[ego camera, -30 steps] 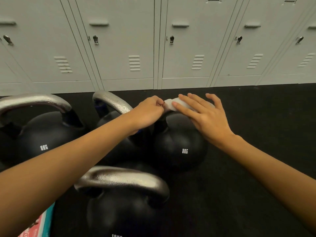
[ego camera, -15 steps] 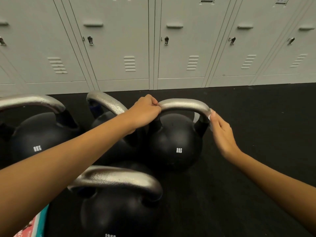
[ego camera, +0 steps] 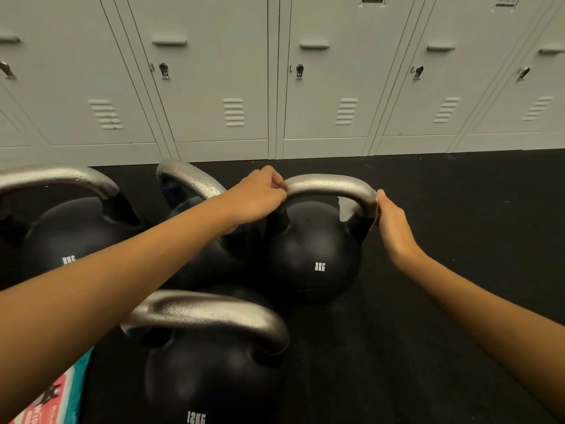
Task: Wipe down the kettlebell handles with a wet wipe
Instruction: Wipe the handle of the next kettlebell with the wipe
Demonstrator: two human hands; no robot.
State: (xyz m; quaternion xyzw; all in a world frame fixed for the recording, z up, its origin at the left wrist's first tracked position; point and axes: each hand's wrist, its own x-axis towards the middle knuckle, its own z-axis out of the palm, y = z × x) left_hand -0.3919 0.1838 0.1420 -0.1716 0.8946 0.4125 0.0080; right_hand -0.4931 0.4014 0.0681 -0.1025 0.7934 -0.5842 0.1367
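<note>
A black 8KG kettlebell (ego camera: 312,258) stands on the dark floor, its silver handle (ego camera: 327,185) arching between my hands. My left hand (ego camera: 256,197) grips the handle's left end with curled fingers. At the right bend of the handle, my right hand (ego camera: 393,228) holds the white wet wipe (ego camera: 347,209) wrapped round the metal. Only a patch of wipe shows under the arch; the fingers behind it are hidden.
A 12KG kettlebell (ego camera: 208,377) stands nearest me. Another 8KG kettlebell (ego camera: 70,234) sits at the left, and a fourth kettlebell's handle (ego camera: 189,179) shows behind my left arm. A teal and pink wipes packet (ego camera: 61,402) lies at bottom left. Grey lockers (ego camera: 214,71) line the back.
My right hand slid the wipe from the top of the handle to its right bend. The left hand kept its grip on the left end.
</note>
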